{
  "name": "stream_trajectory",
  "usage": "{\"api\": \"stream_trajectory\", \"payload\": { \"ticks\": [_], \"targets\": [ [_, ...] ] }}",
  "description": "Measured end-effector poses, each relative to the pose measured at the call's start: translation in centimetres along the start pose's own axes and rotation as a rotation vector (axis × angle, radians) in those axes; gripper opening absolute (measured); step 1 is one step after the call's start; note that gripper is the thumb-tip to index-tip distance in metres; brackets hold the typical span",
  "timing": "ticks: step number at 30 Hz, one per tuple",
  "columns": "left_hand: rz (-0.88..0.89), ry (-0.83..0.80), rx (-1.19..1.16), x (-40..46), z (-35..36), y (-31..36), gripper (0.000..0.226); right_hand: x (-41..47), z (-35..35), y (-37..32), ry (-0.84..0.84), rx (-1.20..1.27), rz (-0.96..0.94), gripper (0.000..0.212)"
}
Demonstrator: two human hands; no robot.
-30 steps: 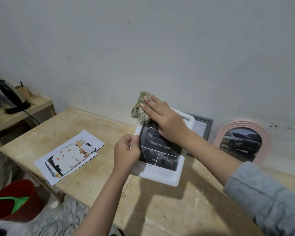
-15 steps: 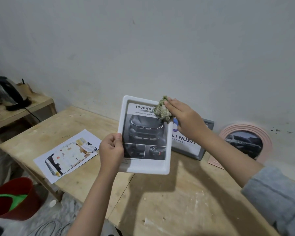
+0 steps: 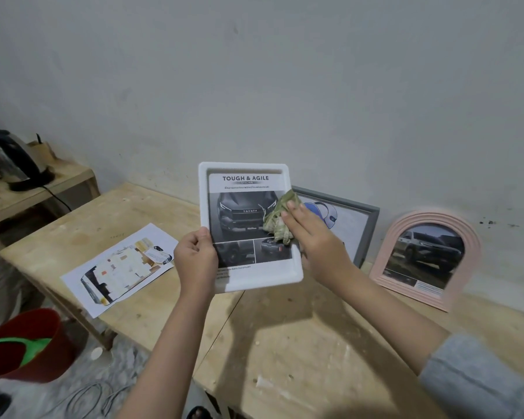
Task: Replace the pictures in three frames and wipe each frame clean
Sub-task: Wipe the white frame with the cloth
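I see the left hand [image 3: 195, 255] clamped on the left edge of the white frame [image 3: 248, 226], holding it upright above the worktop [image 3: 285, 343], while the right hand [image 3: 312, 237] presses a crumpled green cloth [image 3: 277, 223] flat-fingered against its car print. The grey frame [image 3: 345, 225] and pink arched frame [image 3: 425, 258] lean at the wall with pictures in them. This looks like the last wipe, though I can't confirm those two are clean; a loose print [image 3: 118, 267] lies left.

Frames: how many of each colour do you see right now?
White frame: 1, held up by left hand, right hand wiping with cloth
Grey frame: 1
Pink frame: 1
Total: 3
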State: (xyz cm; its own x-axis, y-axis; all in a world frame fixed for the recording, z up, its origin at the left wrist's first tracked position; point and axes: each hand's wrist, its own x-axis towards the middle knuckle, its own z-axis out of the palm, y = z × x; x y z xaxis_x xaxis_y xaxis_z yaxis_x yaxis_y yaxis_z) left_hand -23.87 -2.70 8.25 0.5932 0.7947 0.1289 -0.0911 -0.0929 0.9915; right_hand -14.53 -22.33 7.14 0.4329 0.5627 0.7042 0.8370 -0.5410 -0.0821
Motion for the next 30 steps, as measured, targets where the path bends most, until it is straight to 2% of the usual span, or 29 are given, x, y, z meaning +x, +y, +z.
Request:
{"api": "stream_trajectory", "payload": {
  "ticks": [6, 9, 11, 14, 16, 18, 20, 25, 28, 30],
  "targets": [
    [-0.022, 0.078, 0.009, 0.4, 0.1, 0.6, 0.037, -2.8, 0.6, -1.6, -0.051, -0.052, -0.054, 0.067],
    [0.005, 0.101, 0.014, 0.4, 0.1, 1.4, 0.041, -4.0, 0.7, -2.3, -0.091, -0.004, -0.055, 0.067],
    [0.039, 0.115, 0.03, 0.5, 0.1, 1.8, 0.042, -4.4, 0.8, -2.3, -0.143, 0.134, 0.023, 0.074],
    [0.084, 0.166, 0.067, 0.5, -0.1, 2.2, 0.031, -4.3, -0.3, -1.9, -0.211, 0.435, 0.156, 0.065],
    [0.07, 0.18, 0.048, 0.4, -0.1, 2.4, 0.026, -3.8, -1.6, -1.7, -0.122, 0.539, 0.274, 0.067],
    [0.038, 0.16, 0.011, 0.1, 0.0, 2.4, 0.025, -3.4, -2.1, -1.6, 0.044, 0.469, 0.339, 0.072],
    [0.001, 0.119, -0.026, -0.5, 0.5, 2.4, 0.022, -3.1, -1.9, -1.5, 0.113, 0.357, 0.376, 0.071],
    [-0.029, 0.067, -0.112, -3.0, 2.5, 2.2, 0.021, -3.1, 0.5, -2.7, -0.14, 0.319, 0.491, 0.077],
    [-0.024, 0.082, -0.134, -4.0, 3.4, 2.3, 0.026, -3.5, 1.7, -3.9, -0.128, 0.335, 0.589, 0.081],
    [-0.057, 0.11, -0.142, -4.2, 3.7, 2.2, 0.028, -3.8, 2.2, -4.7, -0.094, 0.336, 0.574, 0.079]
  ]
}}
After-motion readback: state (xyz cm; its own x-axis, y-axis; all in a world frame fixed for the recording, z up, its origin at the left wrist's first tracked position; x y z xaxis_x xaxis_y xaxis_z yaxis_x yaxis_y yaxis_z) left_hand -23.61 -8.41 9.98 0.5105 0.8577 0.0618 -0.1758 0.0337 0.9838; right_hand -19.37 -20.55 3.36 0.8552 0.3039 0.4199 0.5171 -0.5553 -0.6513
